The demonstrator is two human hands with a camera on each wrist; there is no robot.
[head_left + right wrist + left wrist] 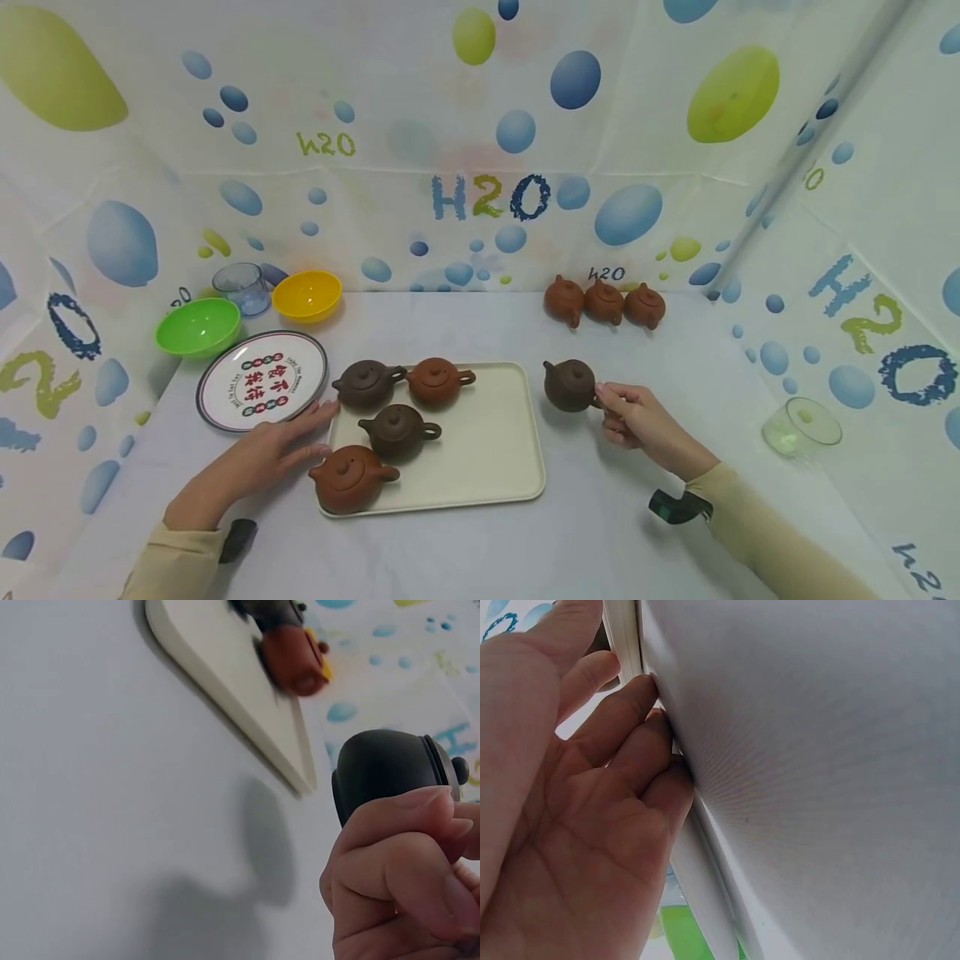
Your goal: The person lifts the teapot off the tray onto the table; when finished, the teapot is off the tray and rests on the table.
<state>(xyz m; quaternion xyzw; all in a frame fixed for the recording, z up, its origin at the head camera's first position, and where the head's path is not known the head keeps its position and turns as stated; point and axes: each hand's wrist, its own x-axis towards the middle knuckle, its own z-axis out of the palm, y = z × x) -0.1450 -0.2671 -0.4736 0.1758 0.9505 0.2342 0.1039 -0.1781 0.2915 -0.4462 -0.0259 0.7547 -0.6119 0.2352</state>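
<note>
My right hand (633, 419) pinches the handle of a dark brown teapot (570, 386), held just right of the cream tray (480, 442). In the right wrist view that teapot (386, 769) is off the table, its shadow falling below. My left hand (266, 458) lies at the tray's left edge, fingers extended and touching near it. On the tray stand two dark teapots, one at the back (367, 383) and one in the middle (400, 431), plus two reddish ones, at the back (435, 381) and at the front left corner (350, 477).
Three small reddish teapots (603, 302) line the back. At left are a round plate (262, 379), a green bowl (198, 327), a yellow bowl (307, 296) and a bluish glass (243, 287). A clear greenish glass (801, 427) stands far right.
</note>
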